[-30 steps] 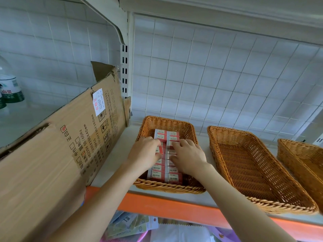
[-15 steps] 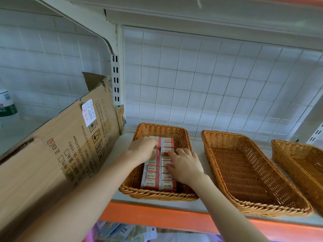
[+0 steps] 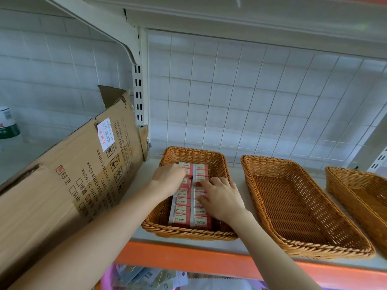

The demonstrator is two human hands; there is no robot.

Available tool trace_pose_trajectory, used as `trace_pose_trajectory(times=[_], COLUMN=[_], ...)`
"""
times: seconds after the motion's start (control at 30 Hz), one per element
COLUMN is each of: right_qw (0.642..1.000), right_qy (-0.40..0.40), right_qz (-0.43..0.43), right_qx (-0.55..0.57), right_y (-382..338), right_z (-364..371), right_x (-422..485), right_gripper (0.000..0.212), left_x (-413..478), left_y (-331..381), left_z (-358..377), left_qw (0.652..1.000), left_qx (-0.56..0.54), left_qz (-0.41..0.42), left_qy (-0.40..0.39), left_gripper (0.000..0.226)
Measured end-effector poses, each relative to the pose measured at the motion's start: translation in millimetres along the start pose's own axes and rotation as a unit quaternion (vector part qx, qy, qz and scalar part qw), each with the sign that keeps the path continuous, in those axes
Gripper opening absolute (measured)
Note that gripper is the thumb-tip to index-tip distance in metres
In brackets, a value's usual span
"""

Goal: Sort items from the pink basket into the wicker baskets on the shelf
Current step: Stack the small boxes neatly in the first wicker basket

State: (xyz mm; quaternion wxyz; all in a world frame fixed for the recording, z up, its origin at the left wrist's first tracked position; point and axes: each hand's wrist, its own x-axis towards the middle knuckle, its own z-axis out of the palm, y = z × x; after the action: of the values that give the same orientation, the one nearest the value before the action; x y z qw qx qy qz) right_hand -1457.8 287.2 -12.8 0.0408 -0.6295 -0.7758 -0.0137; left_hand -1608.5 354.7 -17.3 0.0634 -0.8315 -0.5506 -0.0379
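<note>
In the leftmost wicker basket (image 3: 188, 234), the left hand (image 3: 168, 177) has slid toward its far end, curled over the boxes (image 3: 181, 210), grip impossible to tell. The right hand (image 3: 223, 198) stays mid-basket, fingers relaxed on them. Both rows look nearly tidied.

A printed cardboard box (image 3: 69, 185) leans left; a bottle (image 3: 7, 124) stands beyond.

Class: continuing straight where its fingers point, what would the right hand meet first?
Likely the red-and-white 2B boxes beyond the right hand, then the far wall of the brown wicker basket; depth unclear.
</note>
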Motion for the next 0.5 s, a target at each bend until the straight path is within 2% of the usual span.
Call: trace_pose_trajectory(times=[0.5], right_qw=[1.000], right_qy=[0.006], right_qz=[-0.003], right_qx=[-0.017], right_y=[1], right_z=[3], right_x=[1], right_gripper=[0.047], left_x=[13], left_y=[-3], left_z=[7], left_qw=[1.000], left_qx=[-0.002], left_qz=[0.003], left_qy=[0.006], left_gripper=[0.014])
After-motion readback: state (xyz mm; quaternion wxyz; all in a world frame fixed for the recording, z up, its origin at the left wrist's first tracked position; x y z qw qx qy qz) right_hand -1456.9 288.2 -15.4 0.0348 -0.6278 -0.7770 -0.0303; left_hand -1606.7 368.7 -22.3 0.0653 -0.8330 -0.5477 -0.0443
